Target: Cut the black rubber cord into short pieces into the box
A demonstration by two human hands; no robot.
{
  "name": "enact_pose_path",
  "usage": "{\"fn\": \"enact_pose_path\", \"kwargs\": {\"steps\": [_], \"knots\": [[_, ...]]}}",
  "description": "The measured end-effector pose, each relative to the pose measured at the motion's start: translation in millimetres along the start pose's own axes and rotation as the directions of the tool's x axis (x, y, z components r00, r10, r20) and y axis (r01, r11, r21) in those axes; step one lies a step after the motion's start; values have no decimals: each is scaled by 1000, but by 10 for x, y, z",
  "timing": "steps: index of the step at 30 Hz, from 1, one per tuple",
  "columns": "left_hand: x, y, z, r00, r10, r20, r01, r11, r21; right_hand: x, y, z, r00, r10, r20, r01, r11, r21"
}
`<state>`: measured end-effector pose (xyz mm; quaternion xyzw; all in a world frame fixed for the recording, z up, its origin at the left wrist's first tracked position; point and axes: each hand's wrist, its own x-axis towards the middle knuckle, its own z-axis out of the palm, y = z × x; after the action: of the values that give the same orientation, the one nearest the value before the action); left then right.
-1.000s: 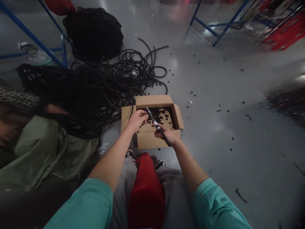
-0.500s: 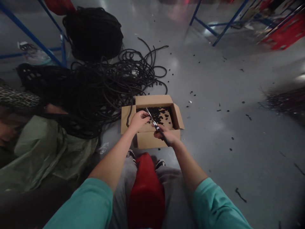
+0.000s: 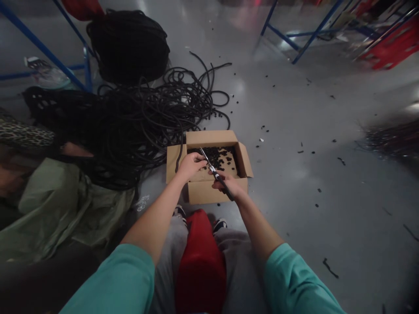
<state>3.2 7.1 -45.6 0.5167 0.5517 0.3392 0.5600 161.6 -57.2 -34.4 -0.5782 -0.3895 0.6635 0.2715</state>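
An open cardboard box [image 3: 211, 192] stands on the floor between my feet and the black cord pile, with many small black pieces [image 3: 222, 158] inside. Over its left part is my left hand [image 3: 192, 165], fingers pinched near the blades; a black cord [image 3: 180, 155] runs from the pile down to this hand, and what the fingertips grip is too small to make out. My right hand [image 3: 227, 184] is closed on black-handled scissors [image 3: 214, 173], whose tips point up and left beside my left fingertips.
Tangled black cord [image 3: 157, 104] and a large black coil [image 3: 129, 46] lie at the left. Another person's arm [image 3: 77, 149] shows beside green cloth [image 3: 75, 200]. Blue frames [image 3: 87, 69] stand behind. Black scraps dot the floor at the right.
The cord beside my left hand has shifted slightly to the right. Both hands and the scissors are almost in the same place.
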Motion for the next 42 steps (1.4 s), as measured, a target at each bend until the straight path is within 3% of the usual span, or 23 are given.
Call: {"fn": "enact_pose_path", "kwargs": {"steps": [10,16,26,34,42], "knots": [[-5,8,-23,999,37,2,-37,999,-7,-23,-46,48,999,15,-43,-14,1000,17],[29,-43,-59,989,151,10,-151,980,128,-26,-31,30,1000,27,-8,-26,999,38],[-17,-3,-70,983,-42,177,26,996,91,-23,-28,-18,997,-60,47,60,998,14],[-22,15,-85,986,-66,154,62,998,30,-21,9,-20,999,-21,42,23,999,-29],[-5,24,-108,990,-70,126,50,986,156,-23,-21,37,1000,17,-8,-17,999,-39]]}}
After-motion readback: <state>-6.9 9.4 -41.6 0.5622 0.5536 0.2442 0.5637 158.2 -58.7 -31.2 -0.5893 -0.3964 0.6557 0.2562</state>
